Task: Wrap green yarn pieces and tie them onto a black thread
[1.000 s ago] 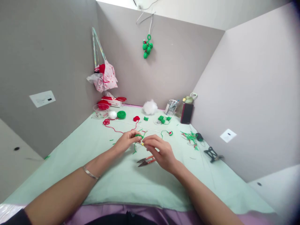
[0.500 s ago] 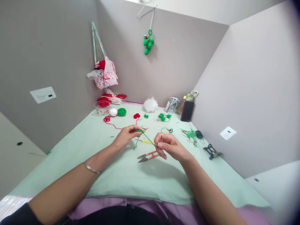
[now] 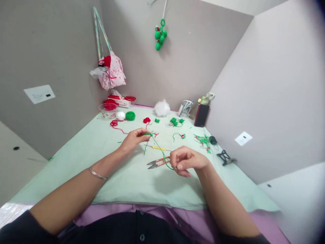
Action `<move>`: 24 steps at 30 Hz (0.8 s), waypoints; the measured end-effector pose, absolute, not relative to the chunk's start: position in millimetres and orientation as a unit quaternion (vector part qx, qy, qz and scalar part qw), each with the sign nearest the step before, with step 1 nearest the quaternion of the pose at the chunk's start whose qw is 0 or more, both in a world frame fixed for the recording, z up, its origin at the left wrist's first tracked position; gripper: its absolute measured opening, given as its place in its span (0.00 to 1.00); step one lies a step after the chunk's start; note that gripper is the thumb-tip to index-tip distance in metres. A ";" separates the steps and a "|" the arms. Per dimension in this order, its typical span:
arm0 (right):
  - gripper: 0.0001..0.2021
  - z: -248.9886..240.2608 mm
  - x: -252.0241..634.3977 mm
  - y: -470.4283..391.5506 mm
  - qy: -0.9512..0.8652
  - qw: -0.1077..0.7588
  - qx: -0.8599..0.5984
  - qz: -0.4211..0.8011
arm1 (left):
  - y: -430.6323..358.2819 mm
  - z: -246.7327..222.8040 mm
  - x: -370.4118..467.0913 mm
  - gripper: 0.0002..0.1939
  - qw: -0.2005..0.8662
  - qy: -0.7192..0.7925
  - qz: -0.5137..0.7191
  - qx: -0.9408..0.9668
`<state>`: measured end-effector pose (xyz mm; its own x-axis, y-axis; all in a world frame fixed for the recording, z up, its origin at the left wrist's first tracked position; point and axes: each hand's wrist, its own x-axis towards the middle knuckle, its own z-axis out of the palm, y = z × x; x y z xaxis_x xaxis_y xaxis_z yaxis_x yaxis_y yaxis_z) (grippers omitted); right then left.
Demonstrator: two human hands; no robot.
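Note:
A small green crocheted piece (image 3: pixel 148 134) is pinched between the thumb and fingers of my left hand (image 3: pixel 133 139). Green yarn (image 3: pixel 160 147) runs from it in a slack curve down to my right hand (image 3: pixel 187 162), whose fingers are curled together; what their tips hold is too small to make out. Orange-handled snips (image 3: pixel 157 163) lie on the cloth just left of my right hand, blades pointing left. A yellow-handled crochet hook (image 3: pixel 158 148) rests between the two hands. A short green tail hangs below the left fingertips.
Behind my hands are a green yarn ball (image 3: pixel 130 116), red yarn (image 3: pixel 146 120), white stuffing (image 3: pixel 161 108) and green crocheted pieces (image 3: pixel 175 121). A phone (image 3: pixel 201 115) leans at the back right, near yarn scraps (image 3: pixel 202 139) and a black stand (image 3: pixel 225 158). Walls enclose the table.
My right hand has moved a little right and down, away from my left. The yarn between them was straight and now sags. The whole view has shifted slightly.

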<state>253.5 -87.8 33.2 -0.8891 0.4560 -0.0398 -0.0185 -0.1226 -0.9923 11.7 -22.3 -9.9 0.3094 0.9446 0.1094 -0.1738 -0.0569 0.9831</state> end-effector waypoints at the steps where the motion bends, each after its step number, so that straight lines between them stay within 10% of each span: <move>1: 0.12 33.1 254.0 -88.2 -0.640 0.154 -0.166 0.734 | -21.9 -10.6 11.6 0.14 0.593 0.349 0.472 0.551; 5: 0.09 33.4 251.6 -88.2 -0.646 0.166 -0.159 0.728 | -22.8 -11.5 11.9 0.16 0.590 0.339 0.473 0.560; 12: 0.08 29.2 232.8 -74.1 -0.646 0.464 -0.378 0.474 | -35.2 -5.6 17.7 0.12 0.527 0.305 0.491 0.623; 24: 0.06 11.2 211.5 -75.7 -0.770 0.450 -0.414 0.182 | -40.2 -13.7 24.7 0.13 0.575 0.275 0.463 0.616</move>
